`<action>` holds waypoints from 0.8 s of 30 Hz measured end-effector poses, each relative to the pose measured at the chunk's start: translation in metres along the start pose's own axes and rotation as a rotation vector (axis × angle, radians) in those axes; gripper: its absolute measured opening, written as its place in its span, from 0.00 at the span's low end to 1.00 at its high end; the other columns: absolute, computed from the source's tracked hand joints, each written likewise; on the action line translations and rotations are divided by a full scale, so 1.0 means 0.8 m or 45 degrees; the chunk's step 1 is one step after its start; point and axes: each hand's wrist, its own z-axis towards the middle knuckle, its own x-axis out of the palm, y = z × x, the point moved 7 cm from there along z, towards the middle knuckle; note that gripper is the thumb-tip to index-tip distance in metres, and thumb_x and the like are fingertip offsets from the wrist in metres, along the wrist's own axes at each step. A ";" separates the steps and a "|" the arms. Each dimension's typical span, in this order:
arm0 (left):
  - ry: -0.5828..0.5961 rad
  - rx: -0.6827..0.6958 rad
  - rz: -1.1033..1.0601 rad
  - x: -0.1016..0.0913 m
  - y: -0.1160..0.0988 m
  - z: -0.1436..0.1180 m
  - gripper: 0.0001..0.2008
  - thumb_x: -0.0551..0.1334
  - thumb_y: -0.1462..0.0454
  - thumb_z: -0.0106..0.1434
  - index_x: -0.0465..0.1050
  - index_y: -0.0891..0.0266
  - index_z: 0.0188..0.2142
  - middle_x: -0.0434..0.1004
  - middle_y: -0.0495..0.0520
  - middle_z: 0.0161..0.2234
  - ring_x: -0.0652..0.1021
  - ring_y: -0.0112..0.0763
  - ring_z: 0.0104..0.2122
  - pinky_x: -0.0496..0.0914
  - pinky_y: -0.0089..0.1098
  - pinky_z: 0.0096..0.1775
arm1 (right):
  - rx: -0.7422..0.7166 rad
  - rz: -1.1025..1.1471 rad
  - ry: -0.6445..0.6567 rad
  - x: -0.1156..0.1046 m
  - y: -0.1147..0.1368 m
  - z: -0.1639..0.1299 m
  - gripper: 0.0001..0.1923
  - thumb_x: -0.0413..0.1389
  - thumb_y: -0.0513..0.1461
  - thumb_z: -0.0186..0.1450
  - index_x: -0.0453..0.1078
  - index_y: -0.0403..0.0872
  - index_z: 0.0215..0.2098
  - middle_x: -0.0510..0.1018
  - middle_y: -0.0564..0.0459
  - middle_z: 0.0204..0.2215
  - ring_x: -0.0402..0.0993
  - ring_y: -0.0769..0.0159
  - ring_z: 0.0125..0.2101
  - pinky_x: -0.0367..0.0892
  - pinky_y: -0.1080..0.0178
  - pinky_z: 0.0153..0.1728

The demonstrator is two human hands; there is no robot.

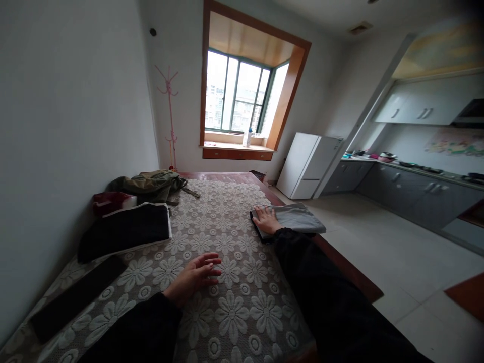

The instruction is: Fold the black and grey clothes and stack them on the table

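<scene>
The right hand (266, 220) lies flat, fingers spread, pressing on a folded grey garment (293, 219) at the table's right edge. The left hand (194, 276) rests open and empty on the floral lace tablecloth (234, 307), with a folded black cloth (126, 231) further left.

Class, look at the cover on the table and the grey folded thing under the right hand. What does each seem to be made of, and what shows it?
Table cover: seemingly openwork lace, pale and matt; its daisy pattern has holes. Grey folded thing: probably woven cloth, matt; soft folded edges, flattened under the right hand.
</scene>
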 end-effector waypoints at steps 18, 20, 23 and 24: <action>0.008 0.021 -0.185 -0.005 0.009 0.011 0.21 0.71 0.60 0.62 0.74 0.60 0.54 0.74 0.66 0.60 0.82 0.40 0.46 0.77 0.37 0.45 | 0.136 0.104 0.021 -0.012 0.039 -0.010 0.41 0.48 0.45 0.73 0.38 0.40 0.77 0.39 0.33 0.77 0.29 0.41 0.76 0.32 0.33 0.70; -0.053 0.026 -0.304 -0.010 0.009 0.014 0.20 0.69 0.58 0.65 0.72 0.59 0.55 0.74 0.66 0.60 0.82 0.41 0.47 0.78 0.38 0.45 | 0.143 0.148 0.053 -0.023 0.060 -0.012 0.43 0.49 0.47 0.72 0.38 0.37 0.77 0.37 0.29 0.76 0.30 0.39 0.75 0.33 0.32 0.70; -0.118 0.018 -0.527 -0.018 0.012 0.018 0.18 0.61 0.54 0.71 0.71 0.61 0.54 0.75 0.66 0.58 0.82 0.42 0.47 0.78 0.40 0.46 | 0.021 0.250 0.093 -0.043 0.125 -0.005 0.42 0.50 0.49 0.72 0.43 0.37 0.77 0.45 0.27 0.75 0.40 0.39 0.75 0.41 0.33 0.70; -0.124 0.014 -0.576 -0.019 0.014 0.019 0.18 0.59 0.53 0.72 0.71 0.62 0.54 0.76 0.66 0.57 0.82 0.43 0.47 0.78 0.41 0.47 | -0.071 0.292 0.096 -0.051 0.159 -0.002 0.40 0.50 0.48 0.73 0.47 0.38 0.76 0.50 0.29 0.74 0.44 0.42 0.74 0.45 0.37 0.70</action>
